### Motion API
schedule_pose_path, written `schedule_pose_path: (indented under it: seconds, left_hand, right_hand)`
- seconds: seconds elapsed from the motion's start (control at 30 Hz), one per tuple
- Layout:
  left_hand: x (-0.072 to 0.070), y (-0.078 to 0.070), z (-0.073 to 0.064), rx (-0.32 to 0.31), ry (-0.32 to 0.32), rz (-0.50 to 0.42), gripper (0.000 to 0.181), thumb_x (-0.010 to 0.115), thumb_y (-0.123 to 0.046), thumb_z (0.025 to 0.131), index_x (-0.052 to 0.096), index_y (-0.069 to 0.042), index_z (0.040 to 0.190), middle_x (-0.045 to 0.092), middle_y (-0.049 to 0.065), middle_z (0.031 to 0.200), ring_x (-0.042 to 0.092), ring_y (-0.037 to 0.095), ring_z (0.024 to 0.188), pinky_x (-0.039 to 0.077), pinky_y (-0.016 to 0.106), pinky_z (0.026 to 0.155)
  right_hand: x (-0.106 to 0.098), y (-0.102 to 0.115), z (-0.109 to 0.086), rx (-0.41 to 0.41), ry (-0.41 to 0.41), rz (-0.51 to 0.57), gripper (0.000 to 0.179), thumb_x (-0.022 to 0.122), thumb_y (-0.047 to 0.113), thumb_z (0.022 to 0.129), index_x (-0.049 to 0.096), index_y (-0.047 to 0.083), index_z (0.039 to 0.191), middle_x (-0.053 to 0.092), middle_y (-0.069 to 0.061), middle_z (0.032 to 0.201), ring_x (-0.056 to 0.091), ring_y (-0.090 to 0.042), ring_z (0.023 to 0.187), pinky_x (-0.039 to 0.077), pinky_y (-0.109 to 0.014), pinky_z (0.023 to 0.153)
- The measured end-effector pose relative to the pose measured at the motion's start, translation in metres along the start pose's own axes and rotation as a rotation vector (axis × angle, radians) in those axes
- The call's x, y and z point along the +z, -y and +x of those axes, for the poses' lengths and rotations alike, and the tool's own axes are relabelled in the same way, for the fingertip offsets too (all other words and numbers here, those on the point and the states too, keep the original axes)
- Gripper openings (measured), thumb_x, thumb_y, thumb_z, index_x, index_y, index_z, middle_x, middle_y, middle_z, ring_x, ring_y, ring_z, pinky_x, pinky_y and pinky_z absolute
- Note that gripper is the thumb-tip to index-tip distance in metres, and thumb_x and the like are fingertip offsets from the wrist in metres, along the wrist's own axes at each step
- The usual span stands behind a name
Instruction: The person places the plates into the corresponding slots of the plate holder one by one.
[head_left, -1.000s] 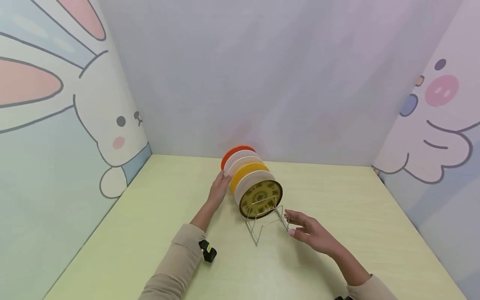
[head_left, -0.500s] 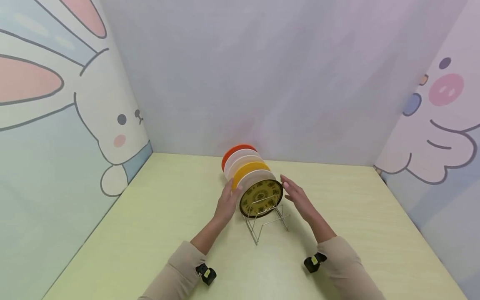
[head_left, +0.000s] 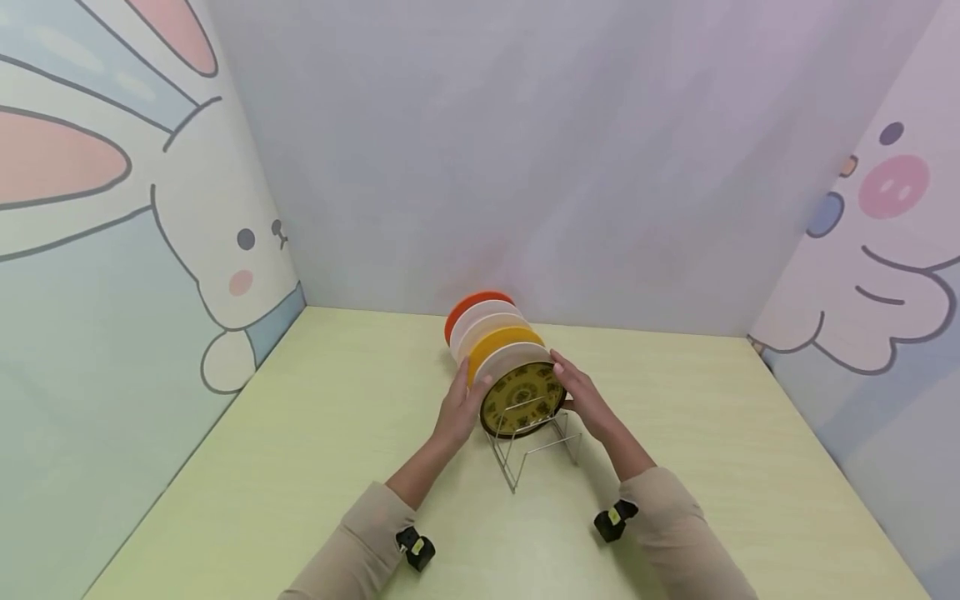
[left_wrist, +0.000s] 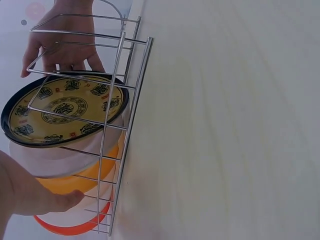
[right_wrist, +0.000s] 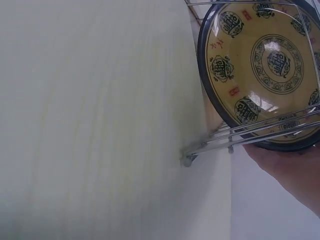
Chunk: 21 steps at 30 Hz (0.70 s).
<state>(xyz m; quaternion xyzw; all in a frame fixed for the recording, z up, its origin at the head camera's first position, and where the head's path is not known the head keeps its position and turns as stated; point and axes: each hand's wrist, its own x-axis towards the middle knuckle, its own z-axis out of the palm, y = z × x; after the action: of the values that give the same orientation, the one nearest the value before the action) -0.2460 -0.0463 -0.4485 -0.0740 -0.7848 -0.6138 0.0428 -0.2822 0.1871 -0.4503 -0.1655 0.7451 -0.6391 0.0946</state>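
A brown-yellow patterned plate (head_left: 522, 385) with a dark rim stands frontmost in a metal wire dish rack (head_left: 542, 447). Behind it are a white plate (head_left: 504, 360), a yellow plate (head_left: 501, 337), two pale plates and an orange plate (head_left: 476, 298). My left hand (head_left: 454, 417) is at the left side of the row, fingers beside the yellow and white plates. In the left wrist view its thumb (left_wrist: 62, 201) extends straight. My right hand (head_left: 590, 410) touches the patterned plate's right edge with extended fingers; some fingers are hidden behind the rim.
The rack rests on a pale wooden table (head_left: 315, 433). A grey-white wall (head_left: 600, 167) rises at the back. Side panels show a cartoon rabbit (head_left: 217, 242) and a cartoon pig (head_left: 892, 250). Dark cameras (head_left: 415, 548) sit on both wrists.
My left hand has come nearer along the row to the front plates. My right hand has moved from the rack's front right up to the patterned plate's edge. The plates look unmoved.
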Motion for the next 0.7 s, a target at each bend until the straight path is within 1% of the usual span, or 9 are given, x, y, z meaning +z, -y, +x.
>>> schedule_pose_path:
  seconds: [0.1, 0.2, 0.33, 0.47, 0.57, 0.7]
  left_hand:
    - [0.001, 0.001, 0.004, 0.007, 0.016, 0.007, 0.074, 0.043, -0.048, 0.094, 0.015, -0.008, 0.149, 0.017, 0.01, 0.152, 0.017, 0.028, 0.137, 0.017, 0.045, 0.108]
    - [0.001, 0.001, 0.01, -0.004, 0.034, 0.025, 0.073, 0.042, -0.049, 0.094, 0.015, -0.009, 0.149, 0.018, 0.008, 0.151, 0.018, 0.026, 0.136, 0.017, 0.044, 0.108]
    - [0.001, 0.002, 0.019, 0.001, 0.075, 0.039, 0.072, 0.04, -0.051, 0.094, 0.016, -0.012, 0.149, 0.02, 0.007, 0.151, 0.019, 0.028, 0.136, 0.017, 0.05, 0.107]
    - [-0.002, 0.005, 0.028, 0.005, 0.13, 0.013, 0.071, 0.038, -0.053, 0.094, 0.016, -0.013, 0.149, 0.021, 0.006, 0.151, 0.018, 0.029, 0.136, 0.015, 0.054, 0.106]
    - [-0.005, 0.008, 0.033, 0.008, 0.164, -0.008, 0.069, 0.038, -0.05, 0.096, 0.016, -0.013, 0.149, 0.02, 0.007, 0.151, 0.016, 0.029, 0.137, 0.014, 0.055, 0.106]
    - [-0.007, 0.011, 0.037, 0.006, 0.2, -0.023, 0.066, 0.036, -0.045, 0.098, 0.014, -0.011, 0.149, 0.017, 0.008, 0.151, 0.013, 0.03, 0.137, 0.013, 0.056, 0.105]
  right_hand:
    - [-0.001, -0.003, -0.004, 0.015, -0.019, 0.005, 0.062, 0.032, 0.041, 0.101, 0.011, 0.011, 0.15, 0.008, -0.011, 0.153, 0.016, -0.038, 0.135, 0.033, -0.061, 0.094]
    - [0.001, -0.002, -0.01, 0.016, -0.036, 0.011, 0.065, 0.034, 0.044, 0.099, 0.01, 0.012, 0.15, 0.007, -0.01, 0.154, 0.018, -0.038, 0.134, 0.034, -0.061, 0.093]
    - [0.004, 0.001, -0.02, 0.027, -0.046, 0.011, 0.066, 0.035, 0.042, 0.1, 0.005, 0.012, 0.15, 0.004, -0.008, 0.154, 0.017, -0.036, 0.135, 0.033, -0.06, 0.095]
    - [0.008, 0.003, -0.027, 0.043, -0.045, 0.024, 0.066, 0.036, 0.04, 0.1, 0.002, 0.012, 0.15, 0.002, -0.006, 0.154, 0.015, -0.034, 0.136, 0.031, -0.059, 0.096]
    - [0.011, 0.005, -0.031, 0.041, -0.044, 0.029, 0.066, 0.036, 0.037, 0.1, 0.001, 0.011, 0.15, 0.001, -0.008, 0.154, 0.013, -0.033, 0.136, 0.031, -0.058, 0.096]
    - [0.014, 0.007, -0.035, 0.038, -0.052, 0.03, 0.064, 0.036, 0.034, 0.101, 0.001, 0.011, 0.15, 0.001, -0.009, 0.154, 0.014, -0.033, 0.136, 0.03, -0.058, 0.097]
